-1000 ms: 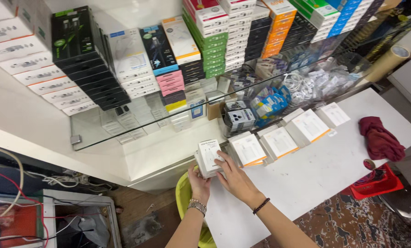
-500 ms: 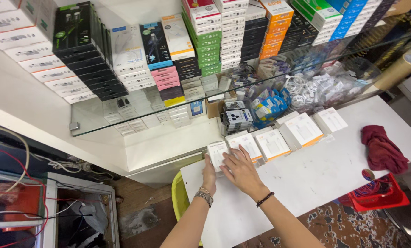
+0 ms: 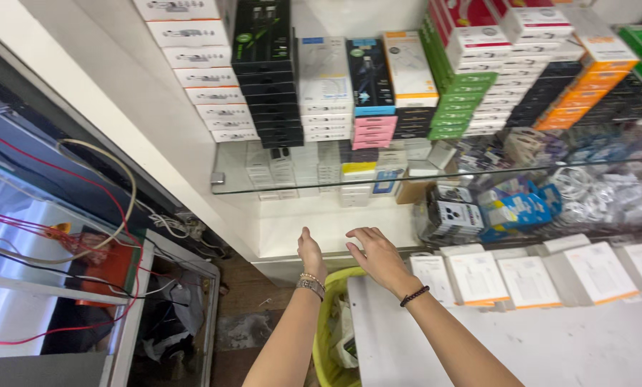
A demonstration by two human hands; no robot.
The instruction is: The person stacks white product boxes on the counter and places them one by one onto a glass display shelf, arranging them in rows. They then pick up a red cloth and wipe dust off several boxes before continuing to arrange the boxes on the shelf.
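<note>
**Hands lift off the row of boxes**

Both hands have left the small white box (image 3: 431, 276) they were setting down; it now stands at the left end of the row on the white table (image 3: 550, 351). Left hand (image 3: 311, 252) and right hand (image 3: 375, 252) hover open and empty, fingers spread. Placing looks finished; a further box would call for a fresh reach.

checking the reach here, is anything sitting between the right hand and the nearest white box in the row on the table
Nothing visible does. The right hand hovers open just left of the nearest white box, with only bare table edge between them.
</note>
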